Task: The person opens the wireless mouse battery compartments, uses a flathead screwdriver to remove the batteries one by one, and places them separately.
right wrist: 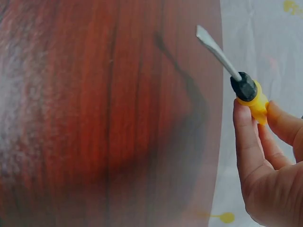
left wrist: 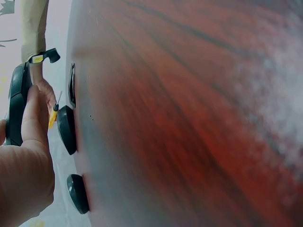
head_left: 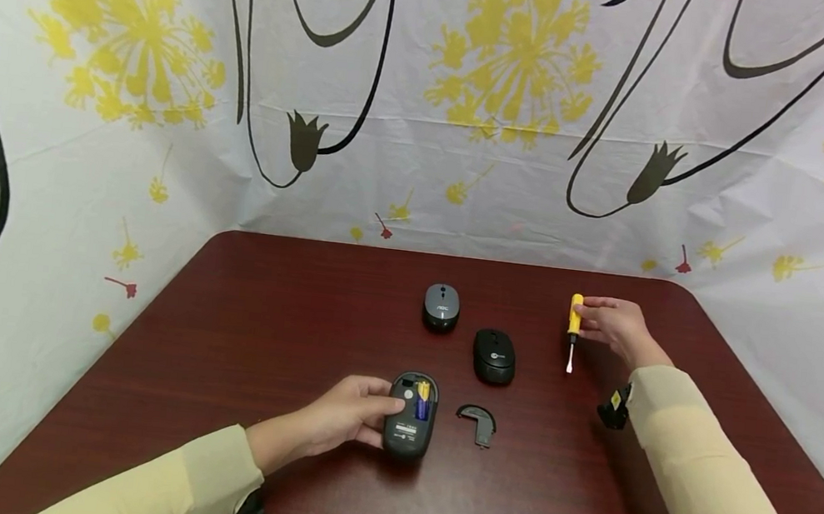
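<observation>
As L grip point(head_left: 350, 414) pinches underside-up mouse point(head_left: 403, 447) above table point(head_left: 300, 321) & R grip point(head_left: 619, 325) pinches screwdriver point(head_left: 574, 328) (both closed to obj. width), exposed batt. point(head_left: 422, 405) might drop out if mouse tips, cover point(head_left: 483, 424) lying off to R.

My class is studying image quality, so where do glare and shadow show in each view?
Left wrist: whitish glare washes out the right side of the tabletop; right wrist: glare along the left edge, a blurry-edged dark shadow on the tabletop, the screwdriver fairly crisp; head: soft shadow beside the right sleeve.
</observation>
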Motion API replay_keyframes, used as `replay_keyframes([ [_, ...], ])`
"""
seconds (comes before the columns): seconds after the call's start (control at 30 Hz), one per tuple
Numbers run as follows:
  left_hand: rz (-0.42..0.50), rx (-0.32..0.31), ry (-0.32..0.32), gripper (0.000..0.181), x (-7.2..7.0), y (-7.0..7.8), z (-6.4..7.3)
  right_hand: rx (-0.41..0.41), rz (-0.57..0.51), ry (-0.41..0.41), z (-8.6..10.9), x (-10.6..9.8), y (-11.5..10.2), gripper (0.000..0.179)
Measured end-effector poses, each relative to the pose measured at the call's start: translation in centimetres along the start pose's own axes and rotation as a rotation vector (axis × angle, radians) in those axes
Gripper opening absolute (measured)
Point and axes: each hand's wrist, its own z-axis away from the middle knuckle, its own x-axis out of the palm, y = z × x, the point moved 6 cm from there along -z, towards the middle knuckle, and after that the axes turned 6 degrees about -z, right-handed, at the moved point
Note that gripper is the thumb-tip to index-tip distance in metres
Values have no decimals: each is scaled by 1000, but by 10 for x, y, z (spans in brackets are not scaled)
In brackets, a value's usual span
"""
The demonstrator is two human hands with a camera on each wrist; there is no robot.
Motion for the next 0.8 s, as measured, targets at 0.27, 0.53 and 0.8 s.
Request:
replay_keyframes([
  [0.27,-1,-1,4,42,-1,-1,-1,27,22,-36,-2,3,9,50],
  [0.53,-3,-6,11,41,0,0,-1,28,55,-40,-5,6,15,49],
  [0.8,-12,-6,11,41,1,0,0,12,117,-13,-4,7,18,43],
])
